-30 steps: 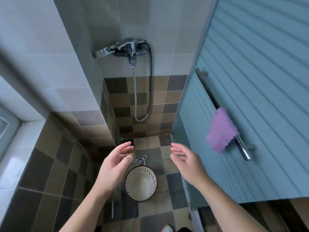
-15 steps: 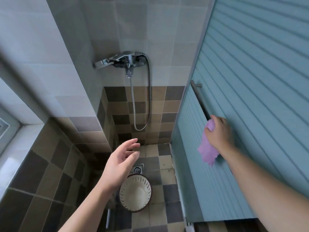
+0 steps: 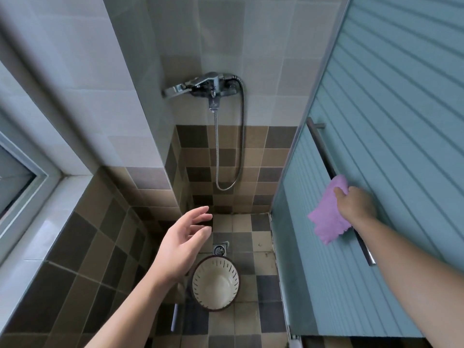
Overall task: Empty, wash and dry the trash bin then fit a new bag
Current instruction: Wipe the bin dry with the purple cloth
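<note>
Head view: right hand (image 3: 356, 204) is gripping a purple cloth (image 3: 327, 219), thumb & fingers curled round its upper part, right at the metal bar (image 3: 324, 151) on the blue ribbed door (image 3: 391, 121); cloth's top edge is lying against the bar, lower part is hanging loose below the hand w/ a frayed-looking bottom edge. Can't tell if the cloth is draped over the bar or just pressed against it

Left hand (image 3: 182, 247) is hovering in mid-air, palm turned inward, fingers spread & relaxed, holding nothing. It's sitting above & just left of the trash bin (image 3: 215, 282) in the picture, not touching it

Bin is standing upright on the checkered tile floor (image 3: 266, 285), cream inside w/ dark slits round the wall and a dark rim, no bag in it, nothing showing inside. Floor drain (image 3: 220, 249) is lying just beyond the bin's far rim

On the back wall a chrome shower mixer (image 3: 208, 85) is mounted, its hose (image 3: 218, 156) looping down and back up. Window frame (image 3: 32, 172) is showing at left

No brand, label or writing readable anywhere
</note>
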